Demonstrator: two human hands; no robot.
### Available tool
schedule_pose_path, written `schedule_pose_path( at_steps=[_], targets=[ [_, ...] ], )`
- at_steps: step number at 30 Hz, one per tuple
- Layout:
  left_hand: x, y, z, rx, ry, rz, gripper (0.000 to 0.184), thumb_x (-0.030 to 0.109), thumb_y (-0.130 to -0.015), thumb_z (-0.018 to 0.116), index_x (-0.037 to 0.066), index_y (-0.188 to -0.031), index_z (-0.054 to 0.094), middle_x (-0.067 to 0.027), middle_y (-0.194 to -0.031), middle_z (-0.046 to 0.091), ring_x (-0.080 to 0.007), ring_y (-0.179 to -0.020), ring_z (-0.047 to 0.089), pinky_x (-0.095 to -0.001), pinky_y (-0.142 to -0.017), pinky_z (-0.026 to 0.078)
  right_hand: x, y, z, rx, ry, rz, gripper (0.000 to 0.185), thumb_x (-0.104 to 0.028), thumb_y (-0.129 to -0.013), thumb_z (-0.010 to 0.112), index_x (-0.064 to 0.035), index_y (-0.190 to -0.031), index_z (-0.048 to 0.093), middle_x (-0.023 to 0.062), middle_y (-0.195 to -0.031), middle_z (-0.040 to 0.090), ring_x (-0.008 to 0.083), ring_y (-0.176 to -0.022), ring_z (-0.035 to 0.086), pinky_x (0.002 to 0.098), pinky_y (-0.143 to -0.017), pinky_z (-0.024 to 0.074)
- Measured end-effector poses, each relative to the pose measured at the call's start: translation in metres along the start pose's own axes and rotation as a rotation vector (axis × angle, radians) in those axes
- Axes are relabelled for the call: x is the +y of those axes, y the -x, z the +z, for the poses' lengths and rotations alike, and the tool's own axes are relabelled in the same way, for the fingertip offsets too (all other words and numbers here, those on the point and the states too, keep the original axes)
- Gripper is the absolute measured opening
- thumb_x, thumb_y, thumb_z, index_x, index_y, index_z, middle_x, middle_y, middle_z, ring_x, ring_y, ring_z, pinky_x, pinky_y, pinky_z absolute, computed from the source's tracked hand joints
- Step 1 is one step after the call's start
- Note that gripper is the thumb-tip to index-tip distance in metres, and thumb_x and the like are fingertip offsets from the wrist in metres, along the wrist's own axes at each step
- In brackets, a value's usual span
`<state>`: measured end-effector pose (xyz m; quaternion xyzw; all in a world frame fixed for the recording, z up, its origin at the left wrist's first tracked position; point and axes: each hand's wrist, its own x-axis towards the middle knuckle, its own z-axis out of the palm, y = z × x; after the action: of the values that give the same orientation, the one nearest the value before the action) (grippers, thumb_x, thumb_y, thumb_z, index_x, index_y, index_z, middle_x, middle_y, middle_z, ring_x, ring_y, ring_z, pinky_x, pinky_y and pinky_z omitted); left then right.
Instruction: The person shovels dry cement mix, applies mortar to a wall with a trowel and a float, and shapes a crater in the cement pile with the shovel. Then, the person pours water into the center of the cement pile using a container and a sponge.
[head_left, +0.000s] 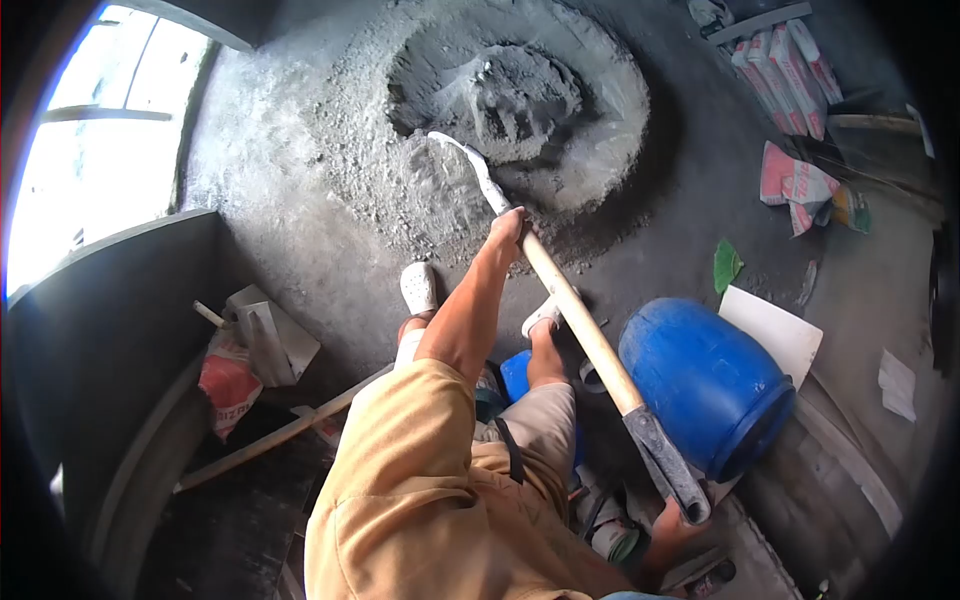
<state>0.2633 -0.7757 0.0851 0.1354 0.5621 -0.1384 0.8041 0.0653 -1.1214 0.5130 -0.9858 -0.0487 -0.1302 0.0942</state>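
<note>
Left hand (508,226) clamped round the shovel (575,310), right hand (670,527) closed on its end grip (658,448), blade (484,180) at the near edge of the grey powder ring (612,150): a wide sideways swing could knock the shovel into the blue barrel (700,385).

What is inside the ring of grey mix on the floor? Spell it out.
Inside the ring sits a rough, lumpy heap of grey mix, rising in the middle. Its core and whatever lies beneath it are covered, so neither can be seen.

Wooden shovel shaft (580,315) (smooth, matt).
</note>
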Motion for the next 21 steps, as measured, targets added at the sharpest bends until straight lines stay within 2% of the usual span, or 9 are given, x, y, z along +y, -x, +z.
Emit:
schedule_pose_path(
  at_steps=[1, 3, 6, 9, 11, 12, 13, 17, 21],
  targets=[
    [0.006, -0.002, -0.004, 0.022, -0.032, 0.015, 0.015, 0.016, -0.088, 0.055, 0.002, -0.093, 0.052, -0.0093, -0.066, 0.051, -0.0242, -0.053, 0.054, -0.0403, -0.048, 0.049, 0.016, 0.013, 0.004, -0.002, 0.089, -0.072, 0.036, -0.018, -0.084, 0.069, 0.0061, -0.103, 0.052, 0.0163, -0.092, 0.063, 0.0273, -0.081, 0.061, 0.0371, -0.074, 0.0464],
    [0.021, 0.014, -0.006, 0.065, -0.080, 0.130, 0.016, 0.015, -0.087, 0.056, 0.001, -0.092, 0.052, -0.0095, -0.066, 0.051, -0.0250, -0.056, 0.053, -0.0409, -0.050, 0.049, 0.041, 0.039, 0.012, -0.119, -0.253, 0.267, 0.042, -0.016, -0.083, 0.070, 0.0054, -0.111, 0.047, 0.0173, -0.098, 0.061, 0.0295, -0.084, 0.060, 0.0382, -0.077, 0.0462],
    [0.046, 0.018, -0.016, 0.029, -0.111, 0.186, 0.015, 0.015, -0.086, 0.056, 0.001, -0.092, 0.052, -0.0090, -0.067, 0.050, -0.0231, -0.056, 0.052, -0.0400, -0.050, 0.048, 0.016, 0.042, 0.034, 0.003, -0.193, 0.075, 0.027, -0.015, -0.085, 0.067, 0.0043, -0.100, 0.055, 0.0170, -0.096, 0.063, 0.0305, -0.081, 0.061, 0.0399, -0.073, 0.0483],
    [0.071, 0.022, -0.016, 0.064, -0.169, 0.229, 0.013, 0.014, -0.086, 0.055, 0.002, -0.092, 0.052, -0.0085, -0.067, 0.051, -0.0226, -0.054, 0.051, -0.0393, -0.050, 0.048, -0.073, -0.028, 0.024, -0.284, -0.165, -0.058, 0.025, -0.012, -0.083, 0.066, 0.0048, -0.099, 0.056, 0.0151, -0.088, 0.064, 0.0298, -0.078, 0.062, 0.0369, -0.071, 0.0497],
    [0.086, -0.003, -0.031, -0.072, -0.122, 0.255, 0.014, 0.014, -0.086, 0.056, 0.003, -0.093, 0.052, -0.0077, -0.067, 0.050, -0.0210, -0.052, 0.051, -0.0377, -0.048, 0.047, -0.069, -0.015, 0.052, -0.046, -0.529, -0.073, 0.023, -0.013, -0.081, 0.067, 0.0030, -0.094, 0.057, 0.0120, -0.077, 0.062, 0.0276, -0.069, 0.061, 0.0376, -0.070, 0.0522],
    [0.093, -0.003, -0.032, -0.075, -0.107, 0.267, 0.013, 0.015, -0.086, 0.056, 0.004, -0.091, 0.052, -0.0068, -0.067, 0.051, -0.0198, -0.052, 0.052, -0.0362, -0.047, 0.047, -0.059, -0.019, 0.032, -0.351, -0.627, -0.096, 0.037, -0.008, -0.080, 0.068, 0.0043, -0.108, 0.048, 0.0161, -0.089, 0.059, 0.0276, -0.083, 0.061, 0.0456, -0.079, 0.0541],
    [0.099, 0.001, -0.025, -0.082, -0.093, 0.280, 0.012, 0.016, -0.086, 0.057, 0.006, -0.090, 0.052, -0.0059, -0.067, 0.051, -0.0186, -0.052, 0.052, -0.0347, -0.047, 0.047, -0.044, -0.058, 0.039, -0.519, -0.785, -0.425, 0.031, -0.014, -0.078, 0.069, 0.0013, -0.098, 0.052, 0.0121, -0.079, 0.059, 0.0255, -0.077, 0.059, 0.0471, -0.079, 0.0545],
    [0.091, 0.038, 0.011, -0.148, 0.016, 0.264, 0.015, 0.020, -0.088, 0.056, 0.010, -0.083, 0.047, -0.0033, -0.068, 0.051, -0.0162, -0.054, 0.052, -0.0327, -0.048, 0.049, -0.006, -0.062, 0.045, -0.418, -0.785, -0.233, 0.035, -0.021, -0.072, 0.073, -0.0013, -0.093, 0.054, 0.0100, -0.076, 0.056, 0.0253, -0.074, 0.056, 0.0545, -0.090, 0.0455],
    [0.043, 0.054, 0.065, -0.260, 0.141, 0.304, 0.028, 0.015, -0.085, 0.062, 0.006, -0.101, 0.040, -0.0060, -0.069, 0.052, -0.0185, -0.059, 0.055, -0.0338, -0.053, 0.053, 0.055, -0.107, 0.032, -0.281, -0.758, -0.250, 0.039, -0.034, -0.086, 0.063, 0.0043, -0.087, 0.052, 0.0130, -0.074, 0.056, 0.0280, -0.074, 0.059, 0.0455, -0.076, 0.0503]
  ],
)
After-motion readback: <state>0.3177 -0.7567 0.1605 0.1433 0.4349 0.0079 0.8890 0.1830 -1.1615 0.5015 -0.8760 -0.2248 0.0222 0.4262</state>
